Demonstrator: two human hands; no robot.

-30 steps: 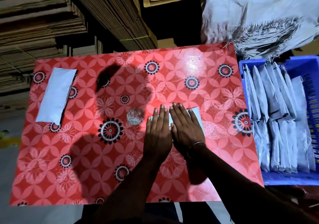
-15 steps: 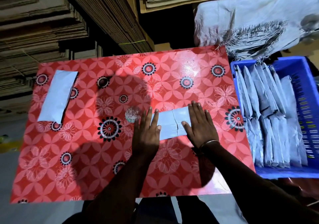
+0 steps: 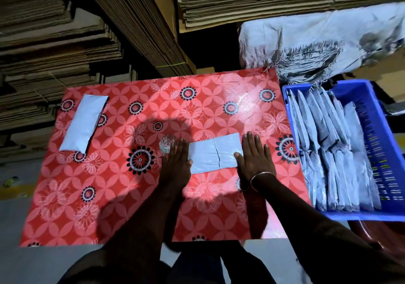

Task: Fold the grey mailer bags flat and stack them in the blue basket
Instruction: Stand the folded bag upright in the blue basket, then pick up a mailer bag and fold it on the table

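Both hands slid apart, left hand and right hand fingers flat and straight at the folded mailer's ends on the bench, creasing done, blue basket next.

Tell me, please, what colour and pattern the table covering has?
Red, with pale petal circles and dark round flower medallions, on the table covering; the head view shows it.

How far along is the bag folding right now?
Done: many folded mailer bags already stand packed in the blue basket. In hand: a folded bag lies on the red table, with the left hand and right hand flat at its ends. Left: basketing it, then the bag at the table's far left.
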